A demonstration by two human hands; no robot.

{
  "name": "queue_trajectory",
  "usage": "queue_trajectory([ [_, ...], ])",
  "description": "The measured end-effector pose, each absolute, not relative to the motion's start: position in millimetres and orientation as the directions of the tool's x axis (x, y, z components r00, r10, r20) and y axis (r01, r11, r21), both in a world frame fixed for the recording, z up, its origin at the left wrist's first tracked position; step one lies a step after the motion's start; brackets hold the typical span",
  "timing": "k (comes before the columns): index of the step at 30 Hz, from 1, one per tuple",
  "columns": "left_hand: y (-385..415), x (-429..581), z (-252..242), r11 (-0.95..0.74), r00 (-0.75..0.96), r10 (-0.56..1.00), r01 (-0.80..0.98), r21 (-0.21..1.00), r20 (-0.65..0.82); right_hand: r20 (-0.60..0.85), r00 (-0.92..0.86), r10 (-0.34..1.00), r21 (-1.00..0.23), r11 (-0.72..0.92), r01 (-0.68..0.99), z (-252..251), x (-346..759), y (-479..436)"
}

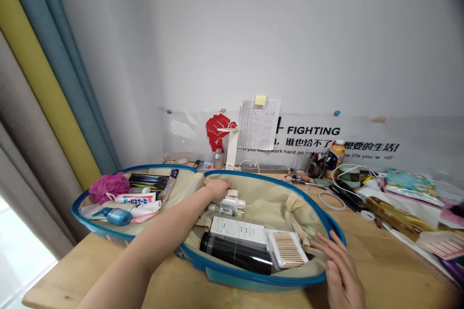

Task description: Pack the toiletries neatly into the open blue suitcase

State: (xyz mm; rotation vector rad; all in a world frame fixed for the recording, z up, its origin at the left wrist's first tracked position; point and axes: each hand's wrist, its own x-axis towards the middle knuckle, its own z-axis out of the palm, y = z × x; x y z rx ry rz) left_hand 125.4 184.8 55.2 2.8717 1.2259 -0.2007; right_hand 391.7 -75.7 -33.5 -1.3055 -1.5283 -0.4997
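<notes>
An open suitcase (277,277) with blue rims and beige lining lies on the table. My left hand (216,189) reaches into the back left of its right half, fingers curled downward; what they hold, if anything, is hidden. Beside it lie small clear bottles (232,211) with white caps. In front are a white box (237,231), a black cylindrical bottle (237,253) and a pack of cotton swabs (288,249). At the right rim my right hand (342,268) is open, fingers stretched out near the lining strap (319,247).
The suitcase's left half holds a purple bath puff (108,187), a toothpaste tube (137,199) and a blue bottle (118,216). Behind stand a white lamp (232,149) and a power strip (266,169). Clutter with a drink bottle (336,155) and gold packet (398,215) lies right.
</notes>
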Motion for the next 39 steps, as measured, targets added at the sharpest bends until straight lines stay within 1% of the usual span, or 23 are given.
queue_trajectory([
  [6, 183.1, 131.3, 52.7, -0.669, 0.662, 0.742, 0.74, -0.066, -0.104, 0.864, 0.126, 0.488, -0.311, 0.321, 0.895, -35.7, 392.3, -75.8],
  [11, 182.4, 134.8, 51.0, -0.642, 0.633, 0.766, 0.761, -0.089, -0.113, 0.868, 0.119, 0.481, -0.306, 0.332, 0.892, -35.8, 392.4, -74.8],
  [14, 182.0, 134.6, 51.3, -0.633, 0.623, 0.773, 0.769, -0.087, -0.119, 0.858, 0.129, 0.497, -0.319, 0.32, 0.892, -36.6, 393.1, -74.0],
  [17, 181.1, 133.4, 53.4, -0.632, 0.624, 0.774, 0.772, -0.07, -0.106, 0.865, 0.126, 0.485, -0.313, 0.326, 0.892, -38.3, 394.1, -73.0],
  [20, 179.5, 131.7, 59.5, -0.629, 0.627, 0.777, 0.776, -0.045, -0.056, 0.875, 0.113, 0.47, -0.295, 0.334, 0.895, -39.6, 395.0, -72.5],
  [25, 169.9, 122.7, 83.8, -0.629, 0.626, 0.775, 0.778, 0.009, 0.084, 0.879, 0.112, 0.463, -0.29, 0.332, 0.898, -38.8, 394.8, -72.5],
  [28, 158.5, 101.8, 101.3, -0.622, 0.61, 0.776, 0.782, 0.039, 0.162, 0.877, 0.106, 0.468, -0.289, 0.338, 0.896, -37.2, 393.7, -73.1],
  [30, 151.3, 76.1, 109.6, -0.597, 0.579, 0.793, 0.801, 0.05, 0.186, 0.876, 0.108, 0.47, -0.294, 0.342, 0.893, -36.5, 393.2, -73.6],
  [32, 146.9, 41.3, 114.0, -0.544, 0.528, 0.829, 0.837, 0.052, 0.184, 0.874, 0.111, 0.474, -0.299, 0.342, 0.891, -36.3, 393.4, -73.7],
  [34, 146.4, 0.3, 115.0, -0.462, 0.451, 0.88, 0.886, 0.045, 0.151, 0.872, 0.113, 0.476, -0.302, 0.341, 0.89, -36.6, 394.0, -73.4],
  [39, 151.3, -100.5, 110.4, -0.23, 0.229, 0.973, 0.973, -0.012, -0.018, 0.878, 0.113, 0.465, -0.297, 0.346, 0.89, -37.5, 395.1, -72.3],
])
